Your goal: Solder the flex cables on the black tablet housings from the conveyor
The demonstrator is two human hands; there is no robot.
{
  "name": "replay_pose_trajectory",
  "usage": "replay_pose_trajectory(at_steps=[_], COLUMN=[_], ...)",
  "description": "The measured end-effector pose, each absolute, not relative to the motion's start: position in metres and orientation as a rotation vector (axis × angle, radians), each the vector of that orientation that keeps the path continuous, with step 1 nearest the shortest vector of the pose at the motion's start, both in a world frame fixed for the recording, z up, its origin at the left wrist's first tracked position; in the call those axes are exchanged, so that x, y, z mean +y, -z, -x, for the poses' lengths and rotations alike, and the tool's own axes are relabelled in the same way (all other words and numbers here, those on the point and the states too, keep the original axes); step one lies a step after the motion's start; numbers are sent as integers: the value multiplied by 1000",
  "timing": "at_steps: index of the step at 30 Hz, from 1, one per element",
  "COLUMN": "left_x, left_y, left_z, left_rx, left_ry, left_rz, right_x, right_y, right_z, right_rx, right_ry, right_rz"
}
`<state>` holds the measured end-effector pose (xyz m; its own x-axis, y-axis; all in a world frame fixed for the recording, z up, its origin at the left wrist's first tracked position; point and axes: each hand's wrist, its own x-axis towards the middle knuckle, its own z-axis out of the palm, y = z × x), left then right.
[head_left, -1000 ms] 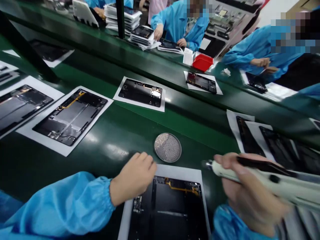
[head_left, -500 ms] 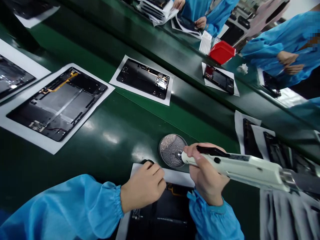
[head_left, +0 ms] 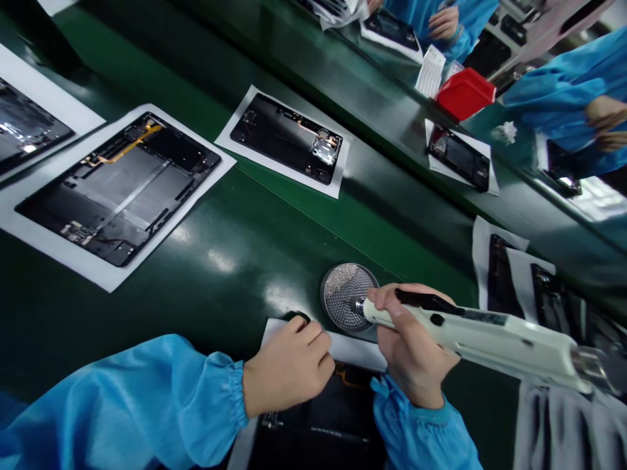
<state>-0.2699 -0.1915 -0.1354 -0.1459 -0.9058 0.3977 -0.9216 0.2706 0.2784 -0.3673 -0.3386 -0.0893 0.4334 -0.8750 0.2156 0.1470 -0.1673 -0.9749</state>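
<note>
My right hand [head_left: 411, 349] is wrapped round a cream electric screwdriver [head_left: 484, 339]. Its metal tip rests on a round silver dish of tiny screws [head_left: 343, 294] on the green belt. My left hand [head_left: 291, 365] is curled, knuckles up, pressing on the top left corner of a white sheet [head_left: 355, 349] that carries an open black tablet chassis [head_left: 318, 424] right in front of me. Both of my sleeves are light blue.
More open tablet chassis on white sheets lie on the green conveyor [head_left: 235, 261]: one at left [head_left: 117, 186], one further back [head_left: 289, 137], others at right [head_left: 519, 281]. A red bin [head_left: 465, 94] stands beyond the divider. Co-workers in blue sleeves [head_left: 558, 91] work across the line.
My right hand has swung the screwdriver left, from above the tablet's right side onto the screw dish. My left hand stays on the sheet's corner. The view has tilted downward.
</note>
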Motion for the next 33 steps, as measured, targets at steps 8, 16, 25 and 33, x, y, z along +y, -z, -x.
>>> replay_pose_trajectory(at_steps=[8, 16, 25, 33], left_x=[-192, -191, -192, -193], left_y=[137, 137, 138, 143], left_z=[270, 270, 272, 259], left_rx=[-2058, -2071, -2113, -2118], left_ry=[-54, -46, 0, 208], left_rz=[-1645, -1655, -1684, -1689], right_x=[-338, -337, -326, -301], right_y=[89, 90, 46, 52], right_z=[366, 364, 402, 425], right_rx=[697, 703, 637, 640], right_ry=[1047, 1032, 1084, 1064], right_rz=[1463, 1456, 1397, 1429])
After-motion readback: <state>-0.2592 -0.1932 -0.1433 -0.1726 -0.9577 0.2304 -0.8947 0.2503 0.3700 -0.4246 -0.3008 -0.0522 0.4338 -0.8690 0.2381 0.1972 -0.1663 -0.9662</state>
